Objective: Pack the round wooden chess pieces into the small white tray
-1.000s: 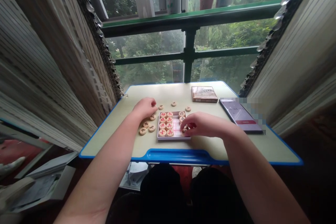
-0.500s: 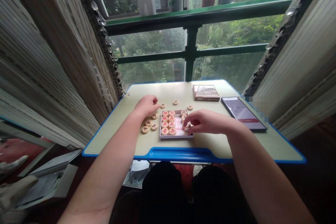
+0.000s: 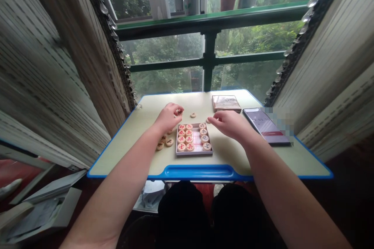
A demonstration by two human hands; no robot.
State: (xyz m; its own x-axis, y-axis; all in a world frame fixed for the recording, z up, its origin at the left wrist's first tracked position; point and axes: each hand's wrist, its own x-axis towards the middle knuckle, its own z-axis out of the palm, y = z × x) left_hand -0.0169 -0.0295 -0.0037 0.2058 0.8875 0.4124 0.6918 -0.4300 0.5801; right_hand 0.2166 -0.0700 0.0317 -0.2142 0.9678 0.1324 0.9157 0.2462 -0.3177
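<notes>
An open box point(image 3: 194, 153) of Chinese chess pieces sits near the middle of the table. Two columns of red-marked pieces point(image 3: 189, 140) fill its left side, and a column of black-marked pieces point(image 3: 204, 138) lines its right wall. Beyond the box's far left corner, my left hand point(image 3: 168, 118) is closed around a Chinese chess piece point(image 3: 179, 112), mostly covered by the fingers. My right hand point(image 3: 229, 122) pinches another piece point(image 3: 208, 120) at the table surface, past the far right corner. Between the hands lies one loose piece point(image 3: 193, 115). Several more pieces point(image 3: 169, 142) rest left of the box, partly behind my left arm.
A flat box lid or case point(image 3: 226, 103) lies at the back right, with a phone point(image 3: 267, 126) beside it. The table point(image 3: 122, 155) has a blue edge and a tray groove point(image 3: 200, 172) in front. Cans and cups stand on the window ledge; curtains hang at both sides.
My right hand has left the box's right column, where a piece now lies, and moved away to a loose piece. My left hand has shifted right onto the neighbouring piece.
</notes>
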